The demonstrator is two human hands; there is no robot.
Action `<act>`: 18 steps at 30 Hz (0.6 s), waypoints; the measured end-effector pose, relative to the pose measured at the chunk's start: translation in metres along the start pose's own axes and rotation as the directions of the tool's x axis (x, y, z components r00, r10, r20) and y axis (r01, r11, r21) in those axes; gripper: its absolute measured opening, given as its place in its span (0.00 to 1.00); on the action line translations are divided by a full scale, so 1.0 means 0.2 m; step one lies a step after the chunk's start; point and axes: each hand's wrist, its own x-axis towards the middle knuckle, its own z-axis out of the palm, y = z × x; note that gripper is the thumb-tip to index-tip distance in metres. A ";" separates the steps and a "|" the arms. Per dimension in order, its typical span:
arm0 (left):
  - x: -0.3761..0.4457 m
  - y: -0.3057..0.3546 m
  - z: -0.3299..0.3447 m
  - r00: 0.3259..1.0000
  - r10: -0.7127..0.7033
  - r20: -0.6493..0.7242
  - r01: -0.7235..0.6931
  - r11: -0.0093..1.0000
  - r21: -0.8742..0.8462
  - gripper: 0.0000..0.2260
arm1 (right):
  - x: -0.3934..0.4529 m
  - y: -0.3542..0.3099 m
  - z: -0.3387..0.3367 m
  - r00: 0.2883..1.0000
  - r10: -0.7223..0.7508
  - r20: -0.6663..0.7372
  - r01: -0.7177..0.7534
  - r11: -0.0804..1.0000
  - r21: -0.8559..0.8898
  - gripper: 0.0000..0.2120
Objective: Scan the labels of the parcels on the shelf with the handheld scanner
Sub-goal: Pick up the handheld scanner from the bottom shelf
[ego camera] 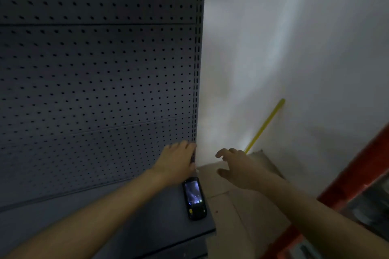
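The black handheld scanner (194, 198) lies flat on the dark grey shelf (147, 223) near its right end, screen lit and facing up. My left hand (177, 161) reaches past it, fingers against the shelf's slotted upright post, holding nothing I can see. My right hand (233, 166) hovers with fingers spread over a brown cardboard parcel (242, 212) that stands just right of the shelf. No label shows on the parcel's top.
A dark perforated back panel (94, 80) fills the left side. A white wall (294, 48) is on the right, with a yellow stick (265, 125) leaning on it behind the parcel. A red metal frame (347, 181) runs diagonally at the lower right.
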 end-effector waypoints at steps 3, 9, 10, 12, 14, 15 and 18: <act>-0.02 -0.06 0.07 0.994 -0.107 0.017 0.107 0.994 -0.001 0.24 | 0.11 -0.05 0.09 0.999 -0.032 0.032 0.033 0.999 -0.010 0.23; -0.06 -0.22 0.25 0.961 -0.271 0.062 0.273 0.962 -0.017 0.22 | 0.29 -0.11 0.26 0.993 -0.049 0.108 0.056 0.997 -0.061 0.23; -0.07 -0.24 0.28 0.954 -0.289 0.077 0.291 0.957 -0.013 0.22 | 0.31 -0.12 0.29 0.992 -0.046 0.118 0.054 0.996 -0.071 0.23; -0.07 -0.29 0.34 0.941 -0.320 0.108 0.321 0.947 0.005 0.22 | 0.36 -0.14 0.35 0.989 -0.042 0.145 0.052 0.996 -0.067 0.24; -0.08 -0.33 0.41 0.929 -0.347 0.128 0.349 0.937 0.008 0.23 | 0.42 -0.15 0.43 0.985 -0.026 0.168 0.034 0.998 -0.045 0.23; -0.08 -0.35 0.44 0.922 -0.360 0.143 0.363 0.932 0.006 0.24 | 0.44 -0.16 0.47 0.983 -0.011 0.181 0.018 0.999 -0.036 0.23; -0.08 -0.40 0.53 0.899 -0.392 0.196 0.394 0.919 0.026 0.25 | 0.50 -0.16 0.58 0.973 0.015 0.231 -0.007 0.999 -0.037 0.20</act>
